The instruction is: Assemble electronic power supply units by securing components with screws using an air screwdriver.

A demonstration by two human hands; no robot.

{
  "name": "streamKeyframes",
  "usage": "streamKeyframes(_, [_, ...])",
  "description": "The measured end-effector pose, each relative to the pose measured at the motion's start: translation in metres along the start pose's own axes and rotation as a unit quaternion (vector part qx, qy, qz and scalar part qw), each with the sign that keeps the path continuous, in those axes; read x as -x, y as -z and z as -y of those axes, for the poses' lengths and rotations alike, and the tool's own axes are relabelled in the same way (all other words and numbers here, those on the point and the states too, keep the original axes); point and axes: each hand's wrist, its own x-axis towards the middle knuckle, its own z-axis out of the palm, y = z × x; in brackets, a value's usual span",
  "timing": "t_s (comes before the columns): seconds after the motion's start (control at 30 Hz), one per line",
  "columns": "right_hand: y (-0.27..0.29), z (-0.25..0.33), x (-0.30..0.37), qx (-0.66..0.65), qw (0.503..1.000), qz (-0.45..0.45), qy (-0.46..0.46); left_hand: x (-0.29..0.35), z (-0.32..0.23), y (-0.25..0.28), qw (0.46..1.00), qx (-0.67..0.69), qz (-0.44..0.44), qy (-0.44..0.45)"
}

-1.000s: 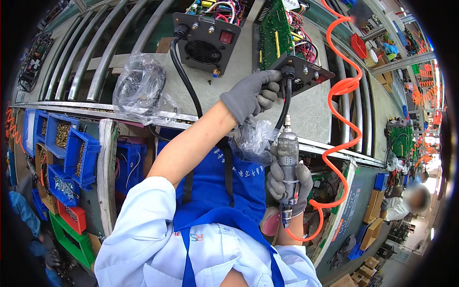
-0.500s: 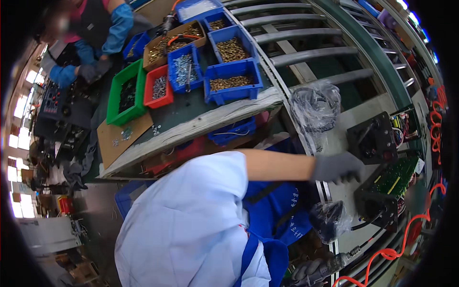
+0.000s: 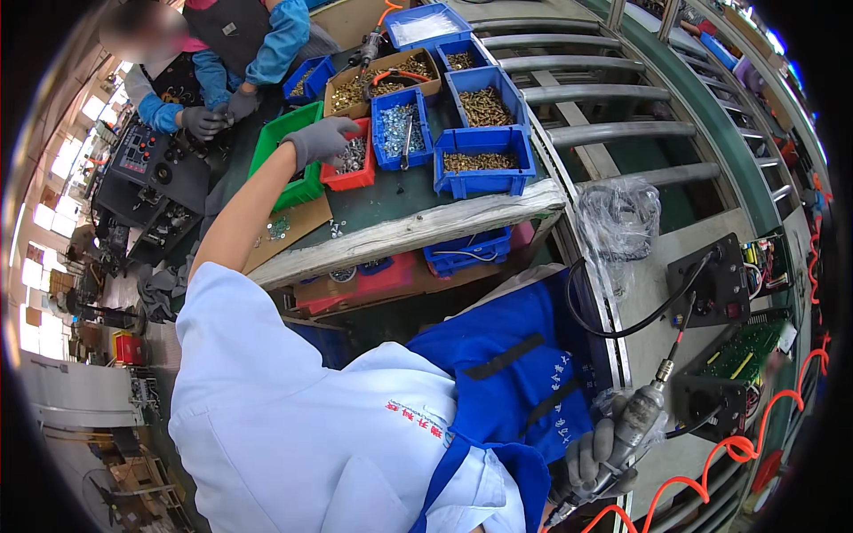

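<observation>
My left hand [image 3: 322, 142], in a grey glove, reaches over a red bin [image 3: 352, 180] of small silvery fasteners. Its fingers are apart at the bin's near-left rim; nothing shows in them. Lower right, my gloved right hand [image 3: 590, 457] is closed round a silver power screwdriver [image 3: 640, 416]. The driver's thin bit points up toward a black panel [image 3: 708, 282] standing on the conveyor, with wiring and boards behind it. Whether the tip touches the panel I cannot tell. From the panel a black cable [image 3: 633, 330] loops left. A second black panel [image 3: 711, 400] stands nearer, beside a green circuit board [image 3: 742, 348].
Blue bins [image 3: 484, 162] of brass screws, a green bin [image 3: 298, 191] and an open cardboard box [image 3: 342, 96] crowd the bench. A plastic-wrapped bundle [image 3: 619, 218] lies on the conveyor's edge. An orange coiled hose [image 3: 737, 449] hangs at right. A co-worker's gloved hands [image 3: 218, 120] work far left.
My left hand has swung from beside the black panel across to the red bin. My right hand has raised the screwdriver toward the panel. The view has shifted.
</observation>
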Motion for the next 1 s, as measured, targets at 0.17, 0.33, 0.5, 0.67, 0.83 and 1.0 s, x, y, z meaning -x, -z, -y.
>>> streamKeyframes(0.17, [-0.018, 0.03, -0.01, 0.06, 0.997, 0.054, 0.009, -0.005, -0.017, 0.006, 0.967, -0.233, -0.082, 0.069])
streamKeyframes(0.33, [-0.061, 0.058, 0.04, 0.2, 0.974, -0.031, 0.101, -0.018, -0.206, -0.031, 0.892, -0.245, -0.286, -0.249])
streamKeyframes(0.5, [-0.06, 0.06, 0.074, 0.239, 0.955, -0.068, 0.163, -0.035, -0.384, -0.182, 0.894, 0.169, 0.019, -0.415])
streamKeyframes(0.67, [-0.067, 0.052, 0.099, 0.321, 0.923, -0.088, 0.195, -0.05, -0.502, -0.302, 0.91, -0.11, 0.126, -0.379])
streamKeyframes(0.83, [-0.073, 0.05, 0.106, 0.279, 0.917, -0.171, 0.227, -0.088, -0.509, -0.35, 0.935, -0.18, 0.061, -0.301])
streamKeyframes(1.0, [-0.083, 0.051, 0.101, 0.242, 0.915, -0.262, 0.186, -0.102, -0.5, -0.367, 0.957, -0.104, 0.049, -0.265])
